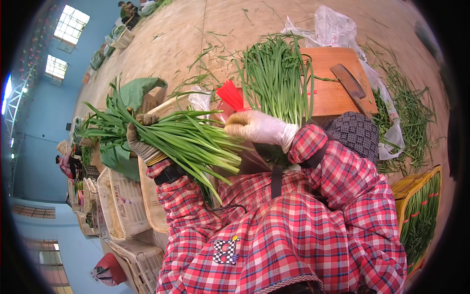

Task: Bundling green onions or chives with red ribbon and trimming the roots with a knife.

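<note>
My left hand (pixel 139 139), in a striped work glove, is closed round a bunch of long green leafy stalks (pixel 186 142), their pale ends pointing right. My right hand (pixel 245 122), in a pale glove, has its fingers curled at the right side of that bunch; what they hold is hidden. Just behind it lies a fan of red strips (pixel 230 95). A larger pile of green stalks (pixel 269 78) rests on the left part of an orange wooden board (pixel 333 61), and a cleaver (pixel 347 81) with a dark handle lies on the board's right part.
Pale plastic baskets (pixel 122 206) and green cloth (pixel 144 98) are at left. A yellow crate (pixel 401 206) of banded bundles stands at right, near loose trimmings (pixel 411 117) and plastic bags (pixel 333 24). Other people (pixel 66 166) sit farther off by the blue wall.
</note>
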